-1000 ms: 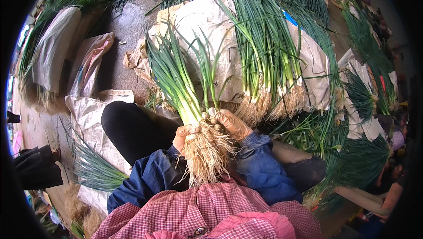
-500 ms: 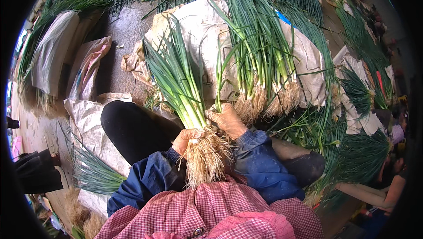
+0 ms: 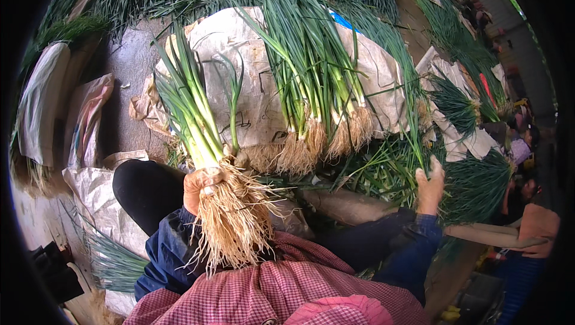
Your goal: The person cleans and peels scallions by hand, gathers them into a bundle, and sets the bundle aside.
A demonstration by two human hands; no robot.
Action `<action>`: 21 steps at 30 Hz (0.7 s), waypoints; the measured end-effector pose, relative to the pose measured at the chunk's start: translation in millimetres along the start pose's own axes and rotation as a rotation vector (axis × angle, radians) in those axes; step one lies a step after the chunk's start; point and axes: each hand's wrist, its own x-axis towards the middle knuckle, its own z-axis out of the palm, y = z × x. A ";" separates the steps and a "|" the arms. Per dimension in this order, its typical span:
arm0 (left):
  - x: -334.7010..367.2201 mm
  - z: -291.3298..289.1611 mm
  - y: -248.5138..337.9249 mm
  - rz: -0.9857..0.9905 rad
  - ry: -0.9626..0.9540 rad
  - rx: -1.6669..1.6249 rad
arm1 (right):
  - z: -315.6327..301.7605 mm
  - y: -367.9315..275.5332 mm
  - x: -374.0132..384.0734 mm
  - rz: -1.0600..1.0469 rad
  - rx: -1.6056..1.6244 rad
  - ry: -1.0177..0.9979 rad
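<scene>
My left hand [image 3: 193, 192] is closed round the lower stems of a bunch of green onions [image 3: 197, 112]. Pale, stringy roots hang from the bunch toward my lap, and its green leaves point away from me. A thin single green onion [image 3: 234, 106] stands just right of the bunch; whether my left hand holds it, I cannot tell. Out to the right, my right hand [image 3: 429, 188] has its thumb and fingers apart, over loose green leaves [image 3: 383, 172]. Beyond my knees, more green onions [image 3: 311, 73] lie side by side, roots toward me.
A pale woven sack [image 3: 239, 49] lies under the onions. Wrapped bundles [image 3: 45, 103] stand at the left, and a leafy heap [image 3: 476, 184] lies at the right. Another person's arm [image 3: 497, 236] shows at the right edge. Bunched leaves [image 3: 114, 259] lie by my left side.
My right hand has left the bunch and swung out to the right. My left hand keeps its hold on the green onions. The whole view has shifted.
</scene>
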 end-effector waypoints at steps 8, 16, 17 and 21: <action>48.1 -42.5 -3.5 -0.211 -0.020 0.386 | 161.6 -182.1 31.6 -0.331 0.113 -0.380; 39.8 -49.5 -48.2 -0.384 0.152 0.229 | 104.6 -153.5 -60.9 -0.092 1.144 -0.972; 43.9 -60.4 -52.5 -0.391 0.185 0.319 | 110.0 -155.9 -72.3 -0.206 1.039 -0.928; 49.2 -57.0 -58.1 -0.359 0.154 0.236 | 114.4 -168.3 -89.6 0.297 1.436 -0.840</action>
